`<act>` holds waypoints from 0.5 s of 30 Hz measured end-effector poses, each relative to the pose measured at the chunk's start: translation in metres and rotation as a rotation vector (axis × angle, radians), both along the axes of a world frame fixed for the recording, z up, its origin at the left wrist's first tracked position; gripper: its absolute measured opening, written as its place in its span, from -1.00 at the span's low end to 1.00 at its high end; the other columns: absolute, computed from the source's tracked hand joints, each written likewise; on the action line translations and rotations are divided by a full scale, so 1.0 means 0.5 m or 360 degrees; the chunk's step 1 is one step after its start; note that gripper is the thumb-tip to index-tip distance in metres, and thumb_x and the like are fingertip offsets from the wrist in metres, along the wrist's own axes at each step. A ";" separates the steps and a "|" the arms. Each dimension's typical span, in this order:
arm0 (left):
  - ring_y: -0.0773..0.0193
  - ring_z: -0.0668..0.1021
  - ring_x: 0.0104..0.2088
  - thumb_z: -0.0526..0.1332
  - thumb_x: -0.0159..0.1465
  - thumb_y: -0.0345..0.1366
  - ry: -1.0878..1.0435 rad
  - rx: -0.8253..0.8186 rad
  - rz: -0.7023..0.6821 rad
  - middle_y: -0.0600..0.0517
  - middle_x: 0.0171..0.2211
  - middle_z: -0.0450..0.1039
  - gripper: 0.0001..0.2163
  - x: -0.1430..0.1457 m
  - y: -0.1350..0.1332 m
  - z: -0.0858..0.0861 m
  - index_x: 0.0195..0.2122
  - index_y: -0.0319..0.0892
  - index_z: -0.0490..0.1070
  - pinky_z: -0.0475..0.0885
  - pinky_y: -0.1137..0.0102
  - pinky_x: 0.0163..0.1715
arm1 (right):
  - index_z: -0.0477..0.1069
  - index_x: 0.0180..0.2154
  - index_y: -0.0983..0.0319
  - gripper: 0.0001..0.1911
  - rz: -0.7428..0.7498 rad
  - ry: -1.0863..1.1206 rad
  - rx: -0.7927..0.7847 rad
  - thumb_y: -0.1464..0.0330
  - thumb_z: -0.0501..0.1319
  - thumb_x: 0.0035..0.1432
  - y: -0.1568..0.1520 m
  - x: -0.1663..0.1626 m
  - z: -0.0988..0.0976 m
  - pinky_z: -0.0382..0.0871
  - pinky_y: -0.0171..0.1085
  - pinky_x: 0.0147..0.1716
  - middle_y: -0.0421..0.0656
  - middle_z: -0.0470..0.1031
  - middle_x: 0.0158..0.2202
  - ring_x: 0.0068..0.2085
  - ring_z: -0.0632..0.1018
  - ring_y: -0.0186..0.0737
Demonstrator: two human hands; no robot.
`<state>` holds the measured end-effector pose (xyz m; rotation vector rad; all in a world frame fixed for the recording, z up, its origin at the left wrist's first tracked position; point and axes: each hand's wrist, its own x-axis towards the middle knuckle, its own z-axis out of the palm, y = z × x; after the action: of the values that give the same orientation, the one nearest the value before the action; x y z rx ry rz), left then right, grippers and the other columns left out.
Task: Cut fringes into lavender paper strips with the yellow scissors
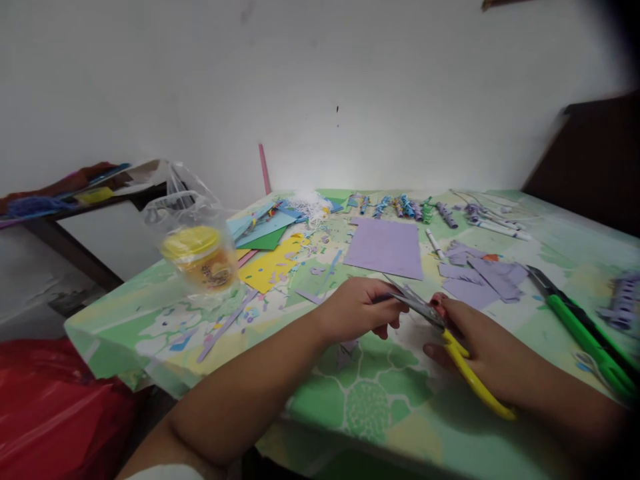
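Note:
My right hand grips yellow-handled scissors low over the table's front, blades pointing left. My left hand is closed in a pinch just left of the blade tips, holding a thin strip of purple paper against them. A full purple sheet lies flat behind the hands. Cut purple pieces are heaped to its right.
The table wears a green patterned cloth. A clear plastic bag with a yellow-lidded jar stands at the left. Yellow, green and blue sheets lie behind it. Rolled paper curls line the back. A green cutter lies at the right.

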<state>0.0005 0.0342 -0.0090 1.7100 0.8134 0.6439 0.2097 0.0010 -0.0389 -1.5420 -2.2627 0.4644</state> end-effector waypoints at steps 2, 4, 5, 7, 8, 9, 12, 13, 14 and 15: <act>0.55 0.42 -0.64 0.07 0.18 -0.39 0.0014 0.0022 -0.0050 0.16 -0.59 0.34 -0.84 -0.001 0.000 0.002 -0.50 -0.27 0.37 0.33 0.63 -0.62 | 0.16 -0.22 0.16 -0.67 0.0009 -0.0027 -0.0003 0.14 0.15 0.03 -0.001 0.002 0.000 0.32 -0.12 -0.27 -0.11 0.40 -0.27 -0.27 0.45 -0.08; 0.56 0.43 -0.62 0.07 0.19 -0.41 0.0039 0.0037 -0.0082 0.14 -0.57 0.35 -0.83 -0.001 -0.001 0.004 -0.51 -0.28 0.37 0.33 0.64 -0.61 | 0.15 -0.22 0.17 -0.66 0.0009 -0.0049 -0.0004 0.14 0.15 0.02 -0.003 0.004 -0.001 0.33 -0.11 -0.27 -0.10 0.39 -0.27 -0.27 0.45 -0.06; 0.56 0.43 -0.61 0.07 0.19 -0.41 0.0046 0.0034 -0.0080 0.14 -0.57 0.36 -0.82 0.000 -0.002 0.005 -0.52 -0.28 0.37 0.33 0.65 -0.60 | 0.16 -0.23 0.16 -0.67 0.0003 -0.0057 -0.0004 0.13 0.14 0.02 -0.004 0.004 -0.002 0.33 -0.12 -0.28 -0.10 0.40 -0.28 -0.27 0.45 -0.06; 0.57 0.44 -0.61 0.07 0.21 -0.38 0.0041 0.0005 -0.0060 0.13 -0.56 0.37 -0.82 0.002 -0.003 0.005 -0.49 -0.28 0.37 0.32 0.66 -0.60 | 0.15 -0.26 0.16 -0.71 -0.0010 -0.0072 -0.0008 0.14 0.12 0.04 -0.005 0.004 -0.003 0.33 -0.12 -0.31 -0.10 0.40 -0.30 -0.29 0.45 -0.07; 0.57 0.44 -0.61 0.08 0.22 -0.36 0.0031 -0.0018 -0.0052 0.13 -0.55 0.37 -0.82 0.002 -0.003 0.004 -0.47 -0.28 0.38 0.32 0.66 -0.60 | 0.15 -0.27 0.15 -0.73 -0.0015 -0.0080 -0.0011 0.15 0.11 0.05 -0.005 0.004 -0.004 0.33 -0.13 -0.33 -0.11 0.40 -0.31 -0.30 0.46 -0.07; 0.56 0.44 -0.61 0.08 0.22 -0.35 0.0017 -0.0040 -0.0049 0.13 -0.55 0.37 -0.83 0.003 -0.003 0.004 -0.46 -0.27 0.38 0.32 0.66 -0.60 | 0.14 -0.28 0.15 -0.74 -0.0018 -0.0089 -0.0015 0.15 0.10 0.05 -0.005 0.004 -0.004 0.33 -0.13 -0.33 -0.11 0.40 -0.31 -0.31 0.46 -0.07; 0.54 0.44 -0.62 0.08 0.23 -0.33 0.0009 -0.0085 -0.0086 0.13 -0.56 0.37 -0.84 0.001 -0.001 0.004 -0.42 -0.26 0.38 0.34 0.63 -0.59 | 0.13 -0.27 0.16 -0.72 -0.0021 -0.0124 -0.0018 0.14 0.10 0.04 -0.002 0.005 -0.004 0.33 -0.11 -0.33 -0.08 0.39 -0.31 -0.30 0.45 -0.06; 0.54 0.44 -0.63 0.08 0.22 -0.34 0.0017 -0.0101 -0.0097 0.14 -0.56 0.37 -0.86 0.000 -0.001 0.005 -0.41 -0.26 0.38 0.34 0.62 -0.60 | 0.13 -0.27 0.16 -0.71 -0.0021 -0.0138 -0.0018 0.13 0.09 0.04 -0.002 0.007 -0.004 0.33 -0.10 -0.33 -0.08 0.39 -0.31 -0.30 0.45 -0.05; 0.54 0.43 -0.65 0.09 0.21 -0.35 0.0030 -0.0120 -0.0105 0.14 -0.57 0.36 -0.87 -0.002 -0.001 0.007 -0.42 -0.26 0.37 0.33 0.62 -0.62 | 0.13 -0.27 0.16 -0.70 -0.0022 -0.0151 -0.0013 0.12 0.09 0.04 -0.001 0.008 -0.004 0.32 -0.09 -0.33 -0.07 0.38 -0.31 -0.31 0.45 -0.05; 0.54 0.42 -0.66 0.09 0.21 -0.37 0.0045 -0.0144 -0.0110 0.15 -0.58 0.35 -0.88 -0.004 -0.001 0.009 -0.43 -0.26 0.36 0.32 0.62 -0.64 | 0.14 -0.27 0.16 -0.70 -0.0022 -0.0163 -0.0008 0.11 0.09 0.05 0.000 0.010 -0.004 0.32 -0.09 -0.33 -0.07 0.38 -0.31 -0.31 0.45 -0.04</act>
<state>-0.0013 0.0339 -0.0047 1.6607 0.7878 0.5292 0.2145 0.0008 -0.0406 -1.6172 -2.3271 0.3959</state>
